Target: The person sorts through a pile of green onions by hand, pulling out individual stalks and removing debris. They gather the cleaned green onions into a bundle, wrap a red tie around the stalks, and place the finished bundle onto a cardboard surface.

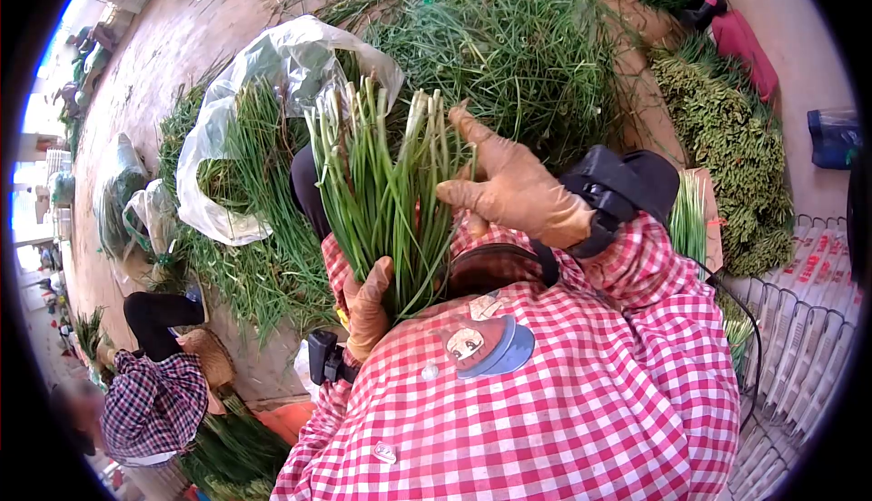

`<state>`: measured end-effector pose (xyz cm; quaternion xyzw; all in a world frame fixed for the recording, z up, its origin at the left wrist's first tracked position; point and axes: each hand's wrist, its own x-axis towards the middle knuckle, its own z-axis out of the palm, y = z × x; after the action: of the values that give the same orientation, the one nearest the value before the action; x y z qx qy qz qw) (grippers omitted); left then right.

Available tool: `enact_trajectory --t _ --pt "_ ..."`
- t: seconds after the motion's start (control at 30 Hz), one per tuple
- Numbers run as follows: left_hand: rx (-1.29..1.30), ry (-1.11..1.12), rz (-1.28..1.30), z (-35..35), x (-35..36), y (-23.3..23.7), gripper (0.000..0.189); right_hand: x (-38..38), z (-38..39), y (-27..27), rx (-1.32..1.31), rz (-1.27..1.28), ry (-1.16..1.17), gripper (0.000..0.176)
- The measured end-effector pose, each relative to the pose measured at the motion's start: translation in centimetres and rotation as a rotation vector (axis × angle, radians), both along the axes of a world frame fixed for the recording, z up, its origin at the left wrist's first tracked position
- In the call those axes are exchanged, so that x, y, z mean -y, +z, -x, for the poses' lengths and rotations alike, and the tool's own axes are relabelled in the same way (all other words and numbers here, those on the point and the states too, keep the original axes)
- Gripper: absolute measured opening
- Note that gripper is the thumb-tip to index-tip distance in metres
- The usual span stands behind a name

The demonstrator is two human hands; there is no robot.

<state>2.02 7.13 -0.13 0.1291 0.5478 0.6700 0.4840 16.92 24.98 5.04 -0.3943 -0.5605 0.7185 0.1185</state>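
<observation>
A thick bunch of chives (377, 197) stands upright before my chest, its pale cut ends pointing up and away. My left hand (368, 306), in a tan glove, is wrapped round the lower part of the bunch. On the other side my gloved right hand (522, 188) is open, index finger and thumb apart, close beside the upper stalks. Beyond the bunch lies a clear plastic bag (204, 174) with loose green stalks in and around it. A large heap of loose green leaves (509, 51) covers the floor ahead.
Neatly stacked green bundles (722, 156) lie on the right, near a pink-red item (747, 54) and a blue container (834, 138). Metal racking (813, 283) stands at lower right. Another person (154, 406) in a checked shirt sits at lower left. Filled plastic bags (123, 197) stand further left.
</observation>
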Motion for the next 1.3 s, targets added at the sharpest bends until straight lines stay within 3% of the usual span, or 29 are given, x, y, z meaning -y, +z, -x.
enact_trajectory --t 0.07,0.13,0.2,0.27,0.3,0.37,0.4,0.5,0.53,0.57,0.67,0.73,0.77,0.87,0.93,1.0,1.1,1.2,1.23,1.3 --pt "0.038 0.026 -0.025 -0.1 -0.2 0.3 0.045 -1.2 -1.1 1.1 0.005 -0.108 0.044 0.069" --pt "0.081 0.008 -0.023 -0.4 -0.8 1.7 0.045 -2.3 -1.8 1.3 0.102 -0.147 -0.011 0.034" --pt "0.201 -0.054 0.038 1.2 1.5 -2.3 0.044 -3.1 -2.1 1.0 0.201 -0.434 0.035 0.021" --pt "0.28 -0.11 0.083 2.2 2.6 -4.7 0.044 -4.9 -2.4 -1.3 0.292 -0.906 0.05 0.018" --pt "0.256 -0.118 0.06 1.7 1.9 -3.3 0.043 -6.2 -2.7 -2.7 0.178 -0.968 -0.04 0.018" --pt "0.21 -0.122 0.013 0.2 0.2 1.0 0.043 -9.9 -4.0 -2.6 0.326 -0.974 -0.114 0.025" --pt "0.216 -0.134 0.022 0.3 0.3 0.9 0.043 -11.4 -4.5 -2.6 0.37 -0.977 -0.166 0.029" --pt "0.205 -0.156 0.049 0.6 0.2 1.1 0.043 -9.3 -3.1 2.4 0.823 -1.088 -0.095 0.032" --pt "0.146 -0.143 0.056 0.5 0.2 0.8 0.042 -9.1 -2.4 0.9 0.236 -1.259 -0.131 0.033" --pt "0.087 -0.135 0.068 0.5 0.3 0.3 0.042 -8.0 -2.4 1.4 0.306 -1.453 0.108 0.038" --pt "-0.008 -0.142 -0.016 0.4 0.8 -1.1 0.044 -4.0 -0.2 1.8 0.446 -1.44 0.431 0.068" --pt "-0.079 -0.154 -0.049 0.8 1.1 -2.1 0.044 -4.0 1.5 0.6 0.508 -1.1 0.506 0.075" --pt "-0.059 -0.159 -0.04 0.9 1.3 -2.1 0.044 -4.3 1.3 1.1 0.458 -0.887 0.596 0.065" --pt "0.021 -0.167 0.005 0.5 0.7 -0.5 0.043 -5.0 0.8 0.9 0.23 -0.211 0.561 0.053" --pt "0.046 -0.181 0.017 0.4 0.6 0.0 0.042 -5.6 0.6 0.7 0.293 -0.163 0.55 0.048" --pt "0.052 -0.199 0.011 0.3 0.3 0.0 0.041 -5.6 -0.3 -0.4 0.29 -0.511 0.571 0.046" --pt "0.104 -0.211 0.044 0.7 0.1 -0.4 0.04 -4.7 -0.2 -0.5 0.076 -0.19 0.537 0.045" --pt "0.013 -0.137 0.118 1.0 0.5 -2.9 0.044 -4.2 0.2 2.4 0.298 -0.619 0.523 0.03" --pt "-0.018 -0.086 0.178 0.8 0.2 -2.3 0.046 -3.5 -0.1 0.6 0.189 -0.87 0.356 0.024" --pt "0.164 -0.075 0.178 0.2 -0.7 -0.2 0.045 -4.1 0.6 -1.8 0.267 -1.185 0.223 0.025"
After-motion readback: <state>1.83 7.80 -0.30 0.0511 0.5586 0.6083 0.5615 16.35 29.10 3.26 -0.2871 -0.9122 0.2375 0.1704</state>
